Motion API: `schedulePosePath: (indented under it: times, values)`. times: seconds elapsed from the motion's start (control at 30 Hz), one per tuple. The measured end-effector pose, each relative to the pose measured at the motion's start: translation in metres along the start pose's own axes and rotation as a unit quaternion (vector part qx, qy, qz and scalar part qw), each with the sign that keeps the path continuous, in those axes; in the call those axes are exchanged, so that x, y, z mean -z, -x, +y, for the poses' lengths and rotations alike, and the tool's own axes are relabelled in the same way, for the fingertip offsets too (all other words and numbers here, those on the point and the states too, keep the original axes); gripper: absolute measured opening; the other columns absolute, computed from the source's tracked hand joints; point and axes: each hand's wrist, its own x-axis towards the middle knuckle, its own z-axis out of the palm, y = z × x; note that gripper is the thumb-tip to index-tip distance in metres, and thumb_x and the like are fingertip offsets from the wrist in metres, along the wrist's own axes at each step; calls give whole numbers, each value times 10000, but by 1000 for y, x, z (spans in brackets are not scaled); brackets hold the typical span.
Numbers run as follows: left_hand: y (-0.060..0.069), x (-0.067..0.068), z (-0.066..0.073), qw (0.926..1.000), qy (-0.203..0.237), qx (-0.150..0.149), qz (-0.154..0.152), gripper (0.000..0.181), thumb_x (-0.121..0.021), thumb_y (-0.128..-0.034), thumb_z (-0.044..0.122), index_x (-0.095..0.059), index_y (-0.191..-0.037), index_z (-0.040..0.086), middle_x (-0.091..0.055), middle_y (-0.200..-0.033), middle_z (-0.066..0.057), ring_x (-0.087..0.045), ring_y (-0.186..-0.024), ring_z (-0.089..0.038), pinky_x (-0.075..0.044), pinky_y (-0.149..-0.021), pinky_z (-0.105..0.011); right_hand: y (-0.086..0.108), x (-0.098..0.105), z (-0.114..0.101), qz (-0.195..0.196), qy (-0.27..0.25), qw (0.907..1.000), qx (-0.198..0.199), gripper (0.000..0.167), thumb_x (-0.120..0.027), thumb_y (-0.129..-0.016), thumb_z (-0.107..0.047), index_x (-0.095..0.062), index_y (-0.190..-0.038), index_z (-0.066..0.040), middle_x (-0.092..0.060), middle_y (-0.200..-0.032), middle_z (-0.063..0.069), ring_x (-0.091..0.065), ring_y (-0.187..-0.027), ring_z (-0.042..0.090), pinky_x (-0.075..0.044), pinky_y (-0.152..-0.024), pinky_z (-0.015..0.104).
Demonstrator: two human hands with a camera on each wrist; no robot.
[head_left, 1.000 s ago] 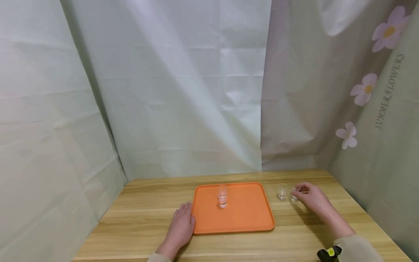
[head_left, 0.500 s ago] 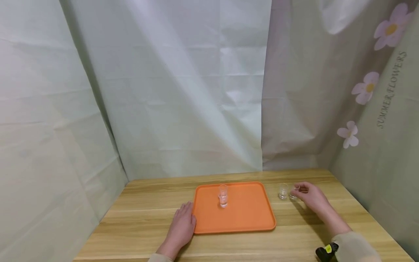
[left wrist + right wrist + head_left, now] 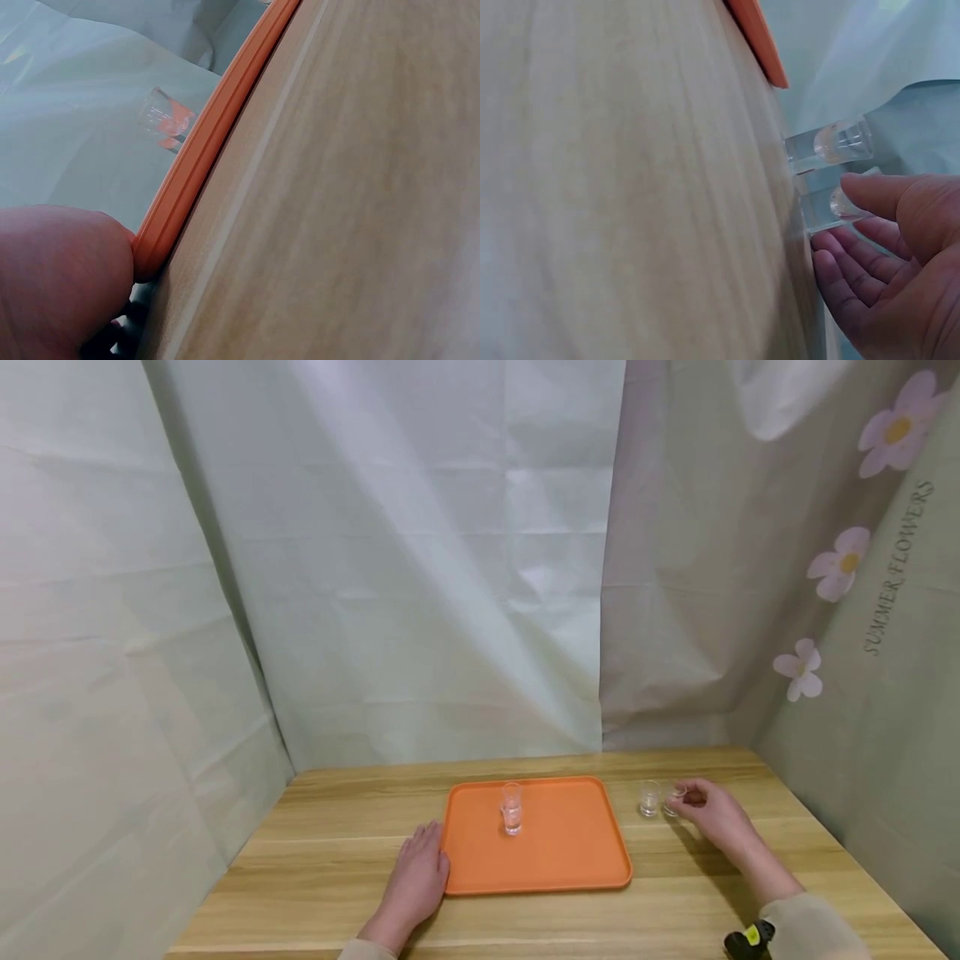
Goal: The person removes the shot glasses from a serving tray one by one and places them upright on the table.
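My right hand (image 3: pixel 712 817) pinches the rim area of a small clear shot glass (image 3: pixel 821 210) between thumb and fingers. That glass stands upright on the table. Close by on its left stands a second shot glass (image 3: pixel 648 799), untouched. Left of both lies an orange tray (image 3: pixel 555 868), which bears clear glass (image 3: pixel 512 814) at its left-centre; whether this is one glass or two overlapping, I cannot tell. With its fingers fairly straight, my left hand (image 3: pixel 415 875) rests on the table against the tray's left edge. The left wrist view shows its thumb side touching the tray's corner.
A wooden table (image 3: pixel 315 835) carries everything. Pale sheeting (image 3: pixel 420 610) hangs behind it and along both sides, with printed flowers and lettering on the right. A black device with a yellow mark (image 3: pixel 750 937) is at my right wrist.
Both hands stay in nearly the same place, the right one at the same glass throughout. The whole head view has shifted slightly. Tray and glasses look unmoved on the table.
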Motion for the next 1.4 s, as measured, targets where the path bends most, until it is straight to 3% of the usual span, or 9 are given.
schedulePosePath:
  times: [0.27,0.57,0.8,0.97,1.2,1.4]
  values:
    - [0,9,10,9992,-167,185,-306,478,-589,-1075,50,-552,-1505,-156,-556,-1548,-357,-481,-1478,-561,-345,-1241,-703,7,4,-10,-143,-165,9997,-120,672,-774,-1054,-219,-482,-1496,194,-608,-1414,410,-613,-1311,573,-546,-1071,650]
    - [0,8,8,9997,-137,117,-156,473,-580,-1060,42,-560,-1476,-182,-565,-1517,-383,-496,-1453,-578,-357,-1232,-702,11,9,-38,35,-320,9994,114,823,-747,-1079,-328,-353,-1631,139,-404,-1633,410,-454,-1455,616,-435,-1178,697]
    - [-1,14,13,9991,-179,223,-298,483,-599,-1069,49,-552,-1500,-163,-552,-1549,-361,-482,-1478,-561,-353,-1238,-700,16,1,-65,39,-622,9967,528,775,-778,-1059,-263,-399,-1618,119,-446,-1622,388,-467,-1454,609,-421,-1194,693]
    - [-1,13,13,9990,-167,242,-322,480,-585,-1074,48,-550,-1506,-160,-552,-1552,-359,-479,-1483,-558,-346,-1245,-696,18,-12,-83,-187,-901,9935,669,760,-784,-1055,-275,-426,-1624,79,-466,-1632,350,-456,-1491,568,-417,-1212,668]
    - [1,9,11,9998,-44,117,-136,475,-581,-1055,46,-561,-1466,-191,-562,-1511,-395,-494,-1445,-595,-359,-1217,-723,15,-32,-103,-393,-957,9905,910,697,-782,-1056,-251,-483,-1604,58,-546,-1599,287,-503,-1488,498,-420,-1227,623]
    - [-1,12,14,9994,-115,181,-264,469,-584,-1064,34,-560,-1487,-169,-556,-1537,-372,-481,-1472,-573,-348,-1233,-712,12,-53,-119,-730,-1280,9832,1077,667,-790,-1047,-212,-508,-1588,57,-585,-1569,265,-527,-1482,456,-404,-1247,597]
